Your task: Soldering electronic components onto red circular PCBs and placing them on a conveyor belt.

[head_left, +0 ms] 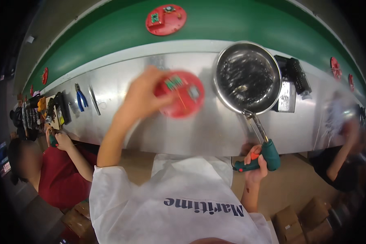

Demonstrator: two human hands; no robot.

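My left hand (144,95) is closed on the edge of a round red plate (181,106), thumb across its face. The plate carries green circuit boards and thin wires, and both it and the hand are blurred. Just above the table's near edge, my right hand (256,166) grips a green pistol-shaped electric screwdriver (271,156) with a red trigger. Beyond the tool stands a round steel pan (216,81) with a metal handle (258,125) pointing toward me. Small dark, shiny pieces, too small to make out singly, lie in it.
Blue-handled pliers (81,99) and tweezers (94,99) lie left on the steel table (183,140). Behind runs a green conveyor belt (219,22) bearing another red plate (177,26). A black object (299,77) stands right of the pan. Co-workers (65,175) sit at both sides.
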